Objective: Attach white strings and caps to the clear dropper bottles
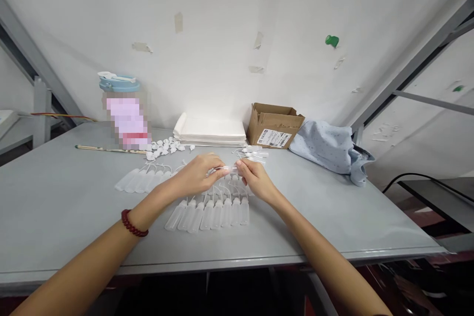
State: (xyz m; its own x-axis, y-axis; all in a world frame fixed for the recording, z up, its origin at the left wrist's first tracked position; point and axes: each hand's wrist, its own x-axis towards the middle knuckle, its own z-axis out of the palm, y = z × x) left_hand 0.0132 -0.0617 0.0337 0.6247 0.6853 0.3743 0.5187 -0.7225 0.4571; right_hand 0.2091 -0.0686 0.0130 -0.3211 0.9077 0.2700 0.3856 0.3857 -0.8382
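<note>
Over the middle of the table, my left hand (202, 174) is closed in a pinch on one end of a small translucent plastic bottle (233, 170). My right hand (255, 177) pinches its other end, and the fingers of both hands cover most of it. Below them lies a row of translucent bottles (209, 215) with thin white bent nozzles pointing away from me. More such bottles (138, 180) lie to the left, partly behind my left forearm. A few others (255, 153) rest behind my right hand.
Several small white caps (166, 147) are heaped at the back left beside a thin stick (107, 149). Along the wall stand a blue-lidded container (120, 84), a stack of white sheets (211, 132), a cardboard box (276, 126) and a light blue cloth (326, 148).
</note>
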